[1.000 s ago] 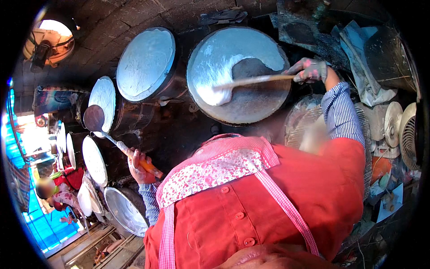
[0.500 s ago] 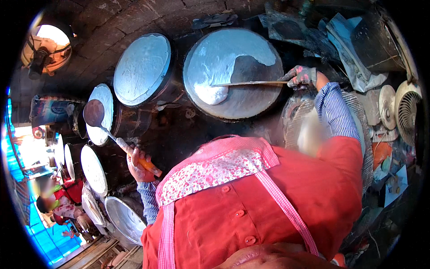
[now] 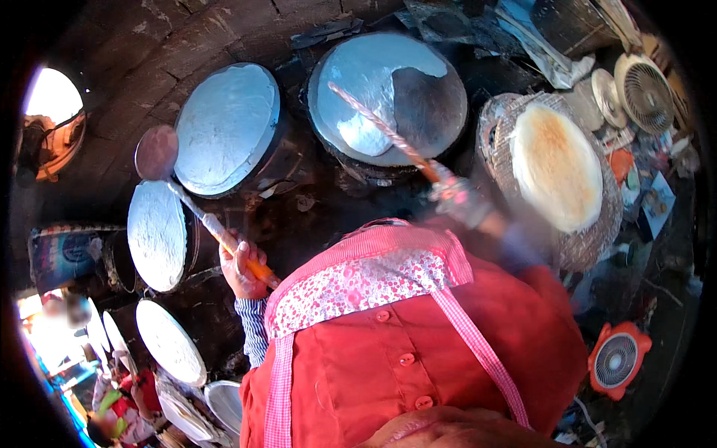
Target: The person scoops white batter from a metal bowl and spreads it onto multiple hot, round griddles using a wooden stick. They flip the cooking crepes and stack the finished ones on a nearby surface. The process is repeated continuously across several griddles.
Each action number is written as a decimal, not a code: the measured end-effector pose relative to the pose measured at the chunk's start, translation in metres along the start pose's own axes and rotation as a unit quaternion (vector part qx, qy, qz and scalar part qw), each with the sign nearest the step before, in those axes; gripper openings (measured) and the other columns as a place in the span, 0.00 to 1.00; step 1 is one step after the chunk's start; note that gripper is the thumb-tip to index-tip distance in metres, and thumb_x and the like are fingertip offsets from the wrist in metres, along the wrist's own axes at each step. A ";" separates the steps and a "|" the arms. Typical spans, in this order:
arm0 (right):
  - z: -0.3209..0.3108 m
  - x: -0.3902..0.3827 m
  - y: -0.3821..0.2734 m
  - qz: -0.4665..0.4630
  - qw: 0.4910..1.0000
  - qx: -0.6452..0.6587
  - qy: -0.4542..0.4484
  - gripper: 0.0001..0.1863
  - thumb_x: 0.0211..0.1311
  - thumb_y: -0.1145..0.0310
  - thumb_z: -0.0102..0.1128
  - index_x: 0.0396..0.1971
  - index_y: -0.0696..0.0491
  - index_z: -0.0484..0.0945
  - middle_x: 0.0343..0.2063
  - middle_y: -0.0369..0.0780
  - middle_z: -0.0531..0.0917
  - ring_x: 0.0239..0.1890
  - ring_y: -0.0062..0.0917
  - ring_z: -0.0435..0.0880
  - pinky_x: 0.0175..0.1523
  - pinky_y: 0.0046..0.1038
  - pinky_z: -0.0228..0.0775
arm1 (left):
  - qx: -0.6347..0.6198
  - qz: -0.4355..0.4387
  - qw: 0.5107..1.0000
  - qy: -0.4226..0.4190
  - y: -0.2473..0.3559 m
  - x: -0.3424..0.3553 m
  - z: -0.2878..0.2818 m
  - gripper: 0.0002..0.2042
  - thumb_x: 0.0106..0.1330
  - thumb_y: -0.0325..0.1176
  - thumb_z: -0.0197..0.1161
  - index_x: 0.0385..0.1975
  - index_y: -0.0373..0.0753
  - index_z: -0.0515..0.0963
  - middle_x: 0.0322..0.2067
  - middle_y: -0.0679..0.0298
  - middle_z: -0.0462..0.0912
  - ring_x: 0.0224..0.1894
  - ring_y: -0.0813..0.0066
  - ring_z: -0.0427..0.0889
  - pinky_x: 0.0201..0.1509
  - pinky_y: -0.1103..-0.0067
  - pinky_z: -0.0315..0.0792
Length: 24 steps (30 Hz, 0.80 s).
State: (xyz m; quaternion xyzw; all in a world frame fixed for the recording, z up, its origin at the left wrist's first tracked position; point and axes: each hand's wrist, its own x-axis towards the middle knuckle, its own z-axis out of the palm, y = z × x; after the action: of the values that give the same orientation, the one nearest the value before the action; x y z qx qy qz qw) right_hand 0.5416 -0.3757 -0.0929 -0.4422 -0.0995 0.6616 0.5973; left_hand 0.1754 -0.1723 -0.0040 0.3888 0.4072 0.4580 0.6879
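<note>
My left hand (image 3: 243, 269) is closed round the orange handle of a long ladle (image 3: 155, 153), its brown round bowl over the near edge of the left griddle. In a patterned glove, my right hand (image 3: 459, 200) is blurred but closed on a long flat wooden spatula (image 3: 373, 123). The spatula slants across the big round griddle (image 3: 429, 112). White batter (image 3: 351, 67) covers that griddle's left and far part, with a thicker pool near its front edge. A white sheet of batter (image 3: 228, 127) spreads over the griddle to the left.
Another batter-covered griddle (image 3: 157, 235) and a white disc (image 3: 170, 343) stand at the left. At right, a browned round flatbread (image 3: 560, 164) lies on a woven mat (image 3: 597, 246). Fans (image 3: 646, 93) stand beyond it, with an orange fan (image 3: 618, 360) lower. Another person (image 3: 123, 403) is at lower left.
My right hand has drawn back toward my body, turning the spatula from level to slanted. The flatbread now shows where my arm was. The whole view has shifted; the ladle stays in my left hand.
</note>
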 end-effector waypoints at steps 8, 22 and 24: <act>0.050 0.050 0.126 -0.068 0.965 -0.184 0.173 0.10 0.52 0.57 0.50 0.18 0.44 0.63 0.13 0.29 0.66 0.12 0.18 0.64 0.14 0.22 0.55 | 0.009 -0.062 0.988 -0.144 0.006 0.026 -0.016 0.15 0.54 0.24 0.56 0.40 0.38 0.62 0.24 0.68 0.66 0.20 0.82 0.65 0.19 0.85 0.65; 0.049 -0.010 0.052 -0.134 0.962 -0.044 0.235 0.11 0.56 0.66 0.47 0.40 0.45 0.63 0.17 0.35 0.71 0.13 0.27 0.72 0.13 0.27 0.68 | 0.011 -0.091 0.977 -0.191 -0.003 0.026 -0.003 0.13 0.54 0.24 0.54 0.38 0.38 0.63 0.24 0.68 0.65 0.19 0.83 0.65 0.19 0.86 0.65; 0.040 -0.008 0.080 -0.152 0.970 0.008 0.192 0.09 0.54 0.62 0.50 0.31 0.48 0.64 0.15 0.34 0.69 0.15 0.28 0.73 0.14 0.29 0.69 | 0.012 -0.090 0.976 -0.198 -0.004 0.026 0.004 0.13 0.55 0.23 0.54 0.39 0.38 0.62 0.24 0.68 0.65 0.19 0.83 0.65 0.19 0.86 0.65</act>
State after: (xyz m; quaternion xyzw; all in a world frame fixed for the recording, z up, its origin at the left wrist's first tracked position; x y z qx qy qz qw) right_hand 0.4564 -0.3878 -0.1179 -0.5364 -0.0435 0.4665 0.7019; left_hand 0.1870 -0.1496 -0.0116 0.4415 0.3018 0.3037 0.7885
